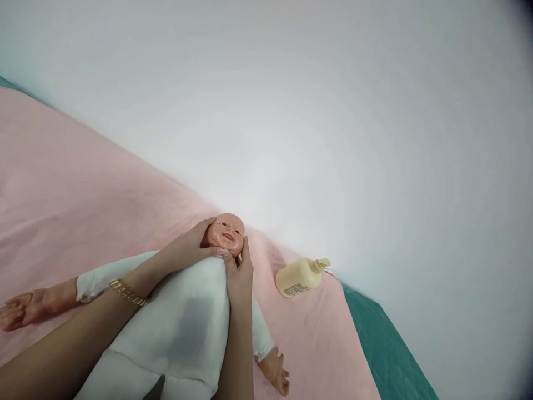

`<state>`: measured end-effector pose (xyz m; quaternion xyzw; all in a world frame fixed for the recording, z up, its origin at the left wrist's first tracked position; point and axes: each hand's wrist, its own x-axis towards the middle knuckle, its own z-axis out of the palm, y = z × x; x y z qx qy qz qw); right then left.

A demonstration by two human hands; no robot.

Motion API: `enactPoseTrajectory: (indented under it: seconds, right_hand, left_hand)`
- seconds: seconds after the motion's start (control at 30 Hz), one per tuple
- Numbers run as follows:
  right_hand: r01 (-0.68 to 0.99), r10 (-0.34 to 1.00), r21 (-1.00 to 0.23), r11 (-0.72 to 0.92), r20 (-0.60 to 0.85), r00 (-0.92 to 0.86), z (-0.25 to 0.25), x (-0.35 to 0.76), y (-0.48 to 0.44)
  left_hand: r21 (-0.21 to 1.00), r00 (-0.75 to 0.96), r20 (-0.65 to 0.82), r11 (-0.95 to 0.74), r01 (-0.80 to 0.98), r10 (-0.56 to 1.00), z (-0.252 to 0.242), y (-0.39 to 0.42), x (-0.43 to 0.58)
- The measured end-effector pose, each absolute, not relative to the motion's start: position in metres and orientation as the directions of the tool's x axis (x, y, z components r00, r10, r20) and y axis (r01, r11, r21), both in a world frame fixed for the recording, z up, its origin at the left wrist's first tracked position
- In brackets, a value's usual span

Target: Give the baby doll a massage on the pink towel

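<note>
A baby doll (187,328) with a white cloth body lies on its back, its hard plastic head at the far end. My left hand (194,244) cups the left side of the head, fingers curled around it and thumb below the chin. On the other side, my right hand (239,270) holds the cheek and jaw, its thumb close to the left one. Both arms of the doll stretch outward past my forearms. A gold bracelet (128,293) circles my left wrist.
A pale yellow pump bottle (298,276) stands to the right of the doll's head. Under everything is a pink sheet (75,194), with a green quilted cover (385,339) showing at the right. The white wall (312,122) rises just beyond the head.
</note>
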<state>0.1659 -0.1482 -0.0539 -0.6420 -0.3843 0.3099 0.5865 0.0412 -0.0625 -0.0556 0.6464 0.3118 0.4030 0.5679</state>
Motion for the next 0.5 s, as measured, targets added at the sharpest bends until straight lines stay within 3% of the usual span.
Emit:
enactPoseTrajectory:
  seconds: [0.3, 0.5]
  right_hand:
    - [0.229, 0.880, -0.971, -0.062, 0.055, 0.473, -0.055, 0.175, -0.150]
    - [0.196, 0.897, -0.980, -0.033, 0.057, 0.438, -0.054, 0.180, -0.156]
  left_hand:
    - [0.952, 0.496, 0.177, -0.276, 0.135, 0.850, -0.057, -0.054, 0.031]
    - [0.934, 0.543, 0.224, -0.337, 0.116, 0.809, -0.060, -0.049, 0.030]
